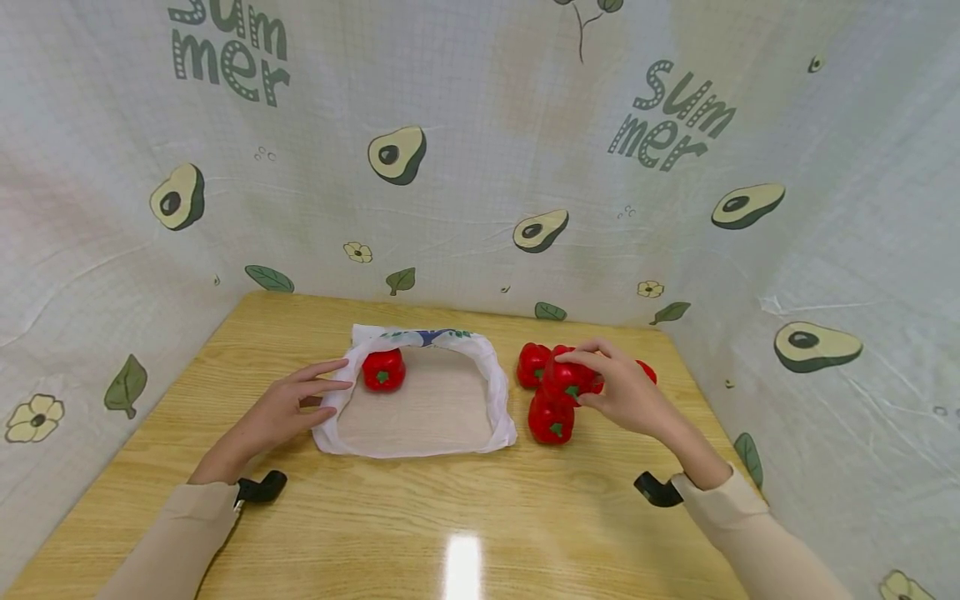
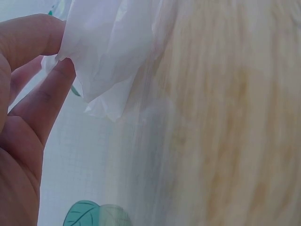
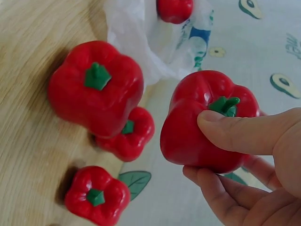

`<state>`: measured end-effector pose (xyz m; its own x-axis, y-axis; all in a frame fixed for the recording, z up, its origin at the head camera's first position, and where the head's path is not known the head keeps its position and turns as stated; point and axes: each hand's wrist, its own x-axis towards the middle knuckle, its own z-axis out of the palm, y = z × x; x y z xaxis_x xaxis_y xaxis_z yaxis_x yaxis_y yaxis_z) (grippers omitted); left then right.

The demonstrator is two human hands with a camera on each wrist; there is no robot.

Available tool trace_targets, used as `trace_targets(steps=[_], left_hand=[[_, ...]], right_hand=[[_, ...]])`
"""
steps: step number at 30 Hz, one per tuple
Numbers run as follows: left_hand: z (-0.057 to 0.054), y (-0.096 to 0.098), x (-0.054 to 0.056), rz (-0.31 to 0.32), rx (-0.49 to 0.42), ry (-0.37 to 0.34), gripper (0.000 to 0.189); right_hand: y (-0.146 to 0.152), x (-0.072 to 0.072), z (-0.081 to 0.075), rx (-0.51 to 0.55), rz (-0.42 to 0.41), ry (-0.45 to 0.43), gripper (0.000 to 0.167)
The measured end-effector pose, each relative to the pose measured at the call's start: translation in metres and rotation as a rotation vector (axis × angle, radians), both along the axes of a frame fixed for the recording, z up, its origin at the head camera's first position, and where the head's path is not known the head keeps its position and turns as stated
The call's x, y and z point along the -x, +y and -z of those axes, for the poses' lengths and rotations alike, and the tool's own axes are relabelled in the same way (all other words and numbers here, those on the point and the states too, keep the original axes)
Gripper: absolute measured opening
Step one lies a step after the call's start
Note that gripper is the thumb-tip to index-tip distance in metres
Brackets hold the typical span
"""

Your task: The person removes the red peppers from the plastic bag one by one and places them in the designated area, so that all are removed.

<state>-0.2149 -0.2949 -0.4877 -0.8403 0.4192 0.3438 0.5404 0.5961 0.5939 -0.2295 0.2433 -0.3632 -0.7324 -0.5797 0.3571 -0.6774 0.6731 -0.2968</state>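
A white plastic bag point(image 1: 412, 454) lies with its mouth toward me, one red bell pepper point(image 1: 383, 371) inside at the left. My left hand point(image 1: 288, 408) is at the bag's left side, fingers extended and touching the rim. In the left wrist view, its fingertips meet the thin white plastic point(image 2: 108, 52). My right hand point(image 1: 630, 392) grips a red bell pepper point(image 3: 207, 125) with a green stem, thumb beside the stem and fingers beneath. Under and around it are more red bell peppers, among them a near one point(image 1: 551, 421) and a rear one point(image 1: 533, 364).
The wooden table point(image 1: 360, 525) carries everything. A white cloth point(image 1: 465, 183) printed with avocados and leaves hangs behind it and along both sides. Another red pepper point(image 1: 648, 370) shows partly behind my right hand.
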Motion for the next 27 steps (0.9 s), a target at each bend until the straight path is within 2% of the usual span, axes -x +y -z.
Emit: trace_targets(steps=[13,22,27], left_hand=[[0.0,0.001,0.0,-0.004,-0.009,-0.01,0.05],[0.0,0.001,-0.001,0.002,-0.013,0.003,0.049],[0.0,0.002,-0.001,0.005,-0.02,-0.007,0.048]], right_hand=[[0.033,-0.002,0.008,-0.053,0.049,-0.03,0.065],[0.048,-0.003,0.015,-0.041,0.041,-0.055,0.063],[0.054,-0.004,0.02,-0.054,0.052,-0.106,0.064]])
